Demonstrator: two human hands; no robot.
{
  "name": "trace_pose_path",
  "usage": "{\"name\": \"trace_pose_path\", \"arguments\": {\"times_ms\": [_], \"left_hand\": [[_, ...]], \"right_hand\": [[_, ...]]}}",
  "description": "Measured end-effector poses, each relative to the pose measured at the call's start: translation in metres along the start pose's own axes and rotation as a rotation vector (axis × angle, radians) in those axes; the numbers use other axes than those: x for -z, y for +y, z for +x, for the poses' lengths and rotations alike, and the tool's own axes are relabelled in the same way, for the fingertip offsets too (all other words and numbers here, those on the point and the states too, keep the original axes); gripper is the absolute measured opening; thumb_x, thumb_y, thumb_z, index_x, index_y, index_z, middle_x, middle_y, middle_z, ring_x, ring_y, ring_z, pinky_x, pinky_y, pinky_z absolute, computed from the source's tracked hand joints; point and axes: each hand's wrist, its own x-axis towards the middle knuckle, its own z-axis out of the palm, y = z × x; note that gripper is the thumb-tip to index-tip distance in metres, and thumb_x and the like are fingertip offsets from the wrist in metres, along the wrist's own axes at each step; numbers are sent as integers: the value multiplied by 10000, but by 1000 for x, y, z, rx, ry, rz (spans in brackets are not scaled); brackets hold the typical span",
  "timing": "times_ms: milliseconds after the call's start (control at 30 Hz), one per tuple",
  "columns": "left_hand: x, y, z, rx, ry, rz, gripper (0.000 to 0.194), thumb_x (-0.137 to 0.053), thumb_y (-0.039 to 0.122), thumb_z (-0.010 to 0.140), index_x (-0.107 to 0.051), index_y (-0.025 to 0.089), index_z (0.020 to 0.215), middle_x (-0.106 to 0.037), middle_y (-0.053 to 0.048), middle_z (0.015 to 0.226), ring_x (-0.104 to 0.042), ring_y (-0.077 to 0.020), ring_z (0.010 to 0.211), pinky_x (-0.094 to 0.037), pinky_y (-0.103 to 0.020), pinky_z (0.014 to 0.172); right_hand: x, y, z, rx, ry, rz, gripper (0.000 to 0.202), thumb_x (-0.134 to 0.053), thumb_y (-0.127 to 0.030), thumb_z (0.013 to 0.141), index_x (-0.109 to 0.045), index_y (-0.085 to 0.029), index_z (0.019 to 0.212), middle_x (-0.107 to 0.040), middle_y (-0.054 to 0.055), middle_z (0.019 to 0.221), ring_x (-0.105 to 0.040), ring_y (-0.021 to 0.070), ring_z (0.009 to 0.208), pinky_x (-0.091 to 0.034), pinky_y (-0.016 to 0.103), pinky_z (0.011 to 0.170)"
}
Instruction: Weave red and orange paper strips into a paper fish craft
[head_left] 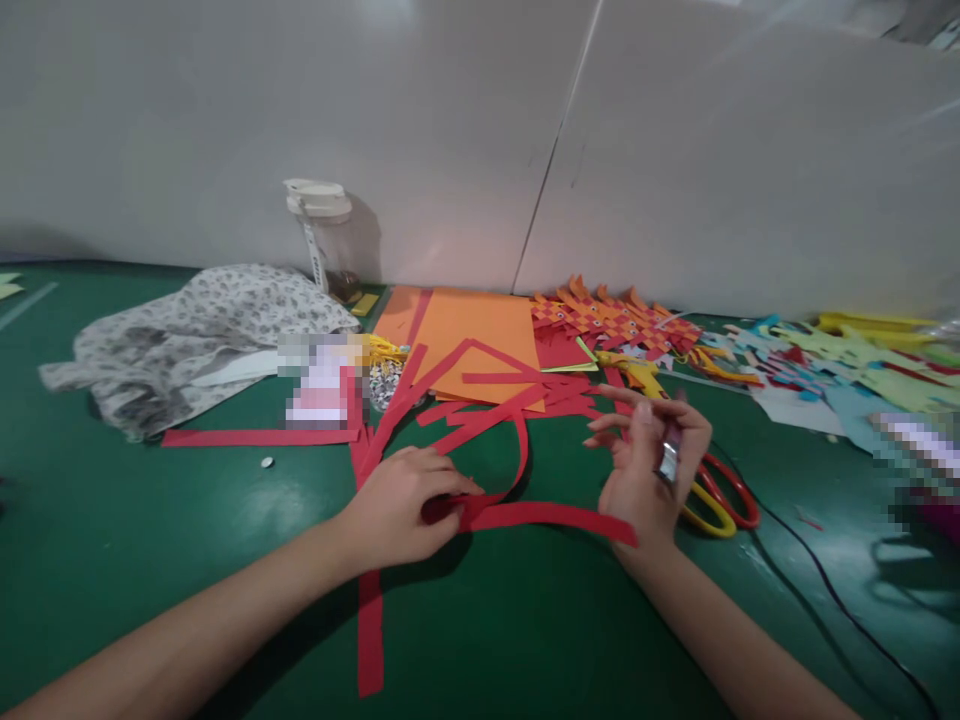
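Observation:
My left hand [409, 505] pinches red paper strips [559, 515] between thumb and fingers, low over the green table. One strip curls up into a loop, while another reaches right toward my right wrist. My right hand [652, 460] is raised to the right, fingers pointing left; a small shiny metal piece [670, 455], too unclear to name, is tucked in against the palm. More red strips [371, 630] lie beneath and beyond my left hand. Scissors [724, 500] with red and yellow handles are partly hidden behind my right hand.
Orange paper sheets [487, 335] lie ahead, beside woven orange-red paper pieces [615, 315]. A yellow glue gun [634, 372] rests behind my right hand. A black cord [832, 590] crosses the right side. Paper scraps [862, 365], patterned cloth [187, 340] and a lidded cup [326, 235] stand farther back.

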Motion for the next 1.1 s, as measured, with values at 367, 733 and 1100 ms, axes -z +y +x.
{"name": "trace_pose_path", "arguments": {"times_ms": [367,733,1100], "left_hand": [[2,-5,2,-202,481,138,114,-546,132,855,-624,217,853,-706,20,815,-635,-115,758,-449,-269,688],[0,-17,2,151,188,137,198,-574,319,806,-629,251,984,-705,18,842,-637,-167,786,-448,-332,735],[12,3,2,156,49,179,277,-584,298,689,-579,224,956,-646,16,820,-602,-198,790,-396,-394,758]], "right_hand": [[3,0,9,18,52,33,231,-522,-417,866,-379,-237,878,-657,10,854,-583,121,571,-455,228,453],[4,7,13,-62,80,72,194,-534,-368,856,-396,-233,873,-671,2,841,-568,113,572,-450,223,470],[7,7,17,6,56,73,159,-506,-347,886,-386,-250,845,-688,-1,840,-576,134,581,-452,248,479]]}}
